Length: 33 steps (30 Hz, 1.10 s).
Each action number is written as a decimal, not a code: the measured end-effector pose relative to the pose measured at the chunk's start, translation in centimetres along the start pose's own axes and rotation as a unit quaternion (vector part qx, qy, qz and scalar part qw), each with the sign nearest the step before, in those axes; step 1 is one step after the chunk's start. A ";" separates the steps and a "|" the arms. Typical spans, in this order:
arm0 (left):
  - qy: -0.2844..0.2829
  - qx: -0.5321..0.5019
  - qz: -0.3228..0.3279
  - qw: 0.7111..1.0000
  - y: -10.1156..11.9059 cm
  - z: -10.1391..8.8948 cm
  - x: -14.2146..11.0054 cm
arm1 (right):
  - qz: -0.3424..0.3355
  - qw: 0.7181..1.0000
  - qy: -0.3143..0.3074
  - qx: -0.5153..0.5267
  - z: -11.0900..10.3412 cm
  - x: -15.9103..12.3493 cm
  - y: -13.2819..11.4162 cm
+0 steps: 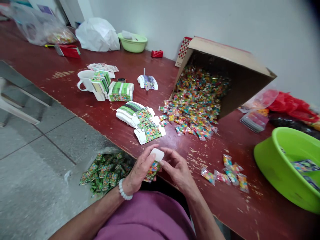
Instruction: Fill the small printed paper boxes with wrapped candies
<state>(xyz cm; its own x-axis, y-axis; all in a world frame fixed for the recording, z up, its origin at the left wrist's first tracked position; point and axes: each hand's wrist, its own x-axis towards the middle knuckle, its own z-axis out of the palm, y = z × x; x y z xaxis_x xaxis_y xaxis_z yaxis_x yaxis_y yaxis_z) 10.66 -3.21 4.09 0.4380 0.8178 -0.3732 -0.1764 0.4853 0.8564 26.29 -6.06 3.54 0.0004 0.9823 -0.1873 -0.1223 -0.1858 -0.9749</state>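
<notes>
Left hand [141,170] and right hand [177,170] hold a white card [157,154] and a printed sachet [153,171] at the edge of the red surface [32,50]; tipped carton [220,53] behind.

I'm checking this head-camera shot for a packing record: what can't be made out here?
Head view only:
The packet: partly hidden by the left hand and right hand.
The lime-green basin: cut off by the right edge.
The spilled sachets: print too small to read.

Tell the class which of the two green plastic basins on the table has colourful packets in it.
The bright lime basin at the right of the table, with packets inside; the paler basin by the wall holds something white.
</notes>
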 end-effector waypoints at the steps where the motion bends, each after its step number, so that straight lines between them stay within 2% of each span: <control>1: -0.009 -0.008 -0.006 1.000 0.0 0.0 -0.1 | -0.006 1.000 -0.009 -0.014 0.0 -0.2 0.0; 4: -0.028 -0.052 -0.036 0.998 0.2 -0.1 -0.1 | -0.081 0.992 0.010 -0.098 -0.1 -0.5 -0.2; 6: -0.025 -0.071 -0.061 0.995 0.3 0.0 0.1 | -0.167 0.968 0.013 -0.187 -0.1 -0.6 -0.4; 8: -0.018 -0.072 -0.072 0.995 0.3 0.0 0.2 | -0.211 0.948 -0.006 -0.236 -0.1 -0.6 -0.6; 10: -0.012 -0.059 -0.061 0.996 0.1 0.1 0.4 | -0.191 0.957 -0.009 -0.219 0.0 -0.5 -0.7; 12: -0.006 -0.052 -0.058 0.997 -0.2 0.2 0.5 | -0.143 0.974 0.001 -0.174 0.1 -0.4 -0.7; 15: -0.010 -0.069 -0.081 0.994 -0.6 0.3 0.7 | -0.103 0.981 0.005 -0.162 0.2 -0.2 -0.5; 17: -0.023 -0.075 -0.093 0.993 -0.6 0.4 0.7 | -0.092 0.983 0.001 -0.156 0.3 0.0 -0.6; 21: -0.059 -0.064 -0.103 0.991 -0.5 0.4 0.7 | -0.013 0.999 -0.019 -0.048 0.3 0.3 -0.9; 22: -0.059 -0.059 -0.104 0.991 -0.5 0.3 0.7 | -0.004 0.999 -0.018 -0.038 0.2 0.3 -1.0; 24: -0.046 -0.059 -0.107 0.992 -0.5 0.1 0.7 | -0.028 0.997 -0.022 -0.069 0.2 0.2 -1.2; 27: -0.033 -0.112 -0.124 0.985 -0.3 -0.3 0.9 | -0.112 0.979 -0.047 -0.164 0.3 -0.4 -1.0; 29: -0.029 -0.166 -0.127 0.977 -0.3 -0.5 1.0 | -0.175 0.956 -0.041 -0.230 0.7 -1.0 -0.5; 33: 0.022 -0.209 -0.099 0.973 -0.4 -0.6 1.2 | -0.261 0.880 0.002 -0.397 2.2 -1.8 1.1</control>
<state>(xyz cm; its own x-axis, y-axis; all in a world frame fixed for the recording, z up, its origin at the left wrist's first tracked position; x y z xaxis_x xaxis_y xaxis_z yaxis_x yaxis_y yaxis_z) 10.78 -2.22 3.10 0.4633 0.7038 -0.5385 -0.4402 0.7102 0.5495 23.94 -7.99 3.06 -0.1452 0.9386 0.3131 0.6276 0.3320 -0.7042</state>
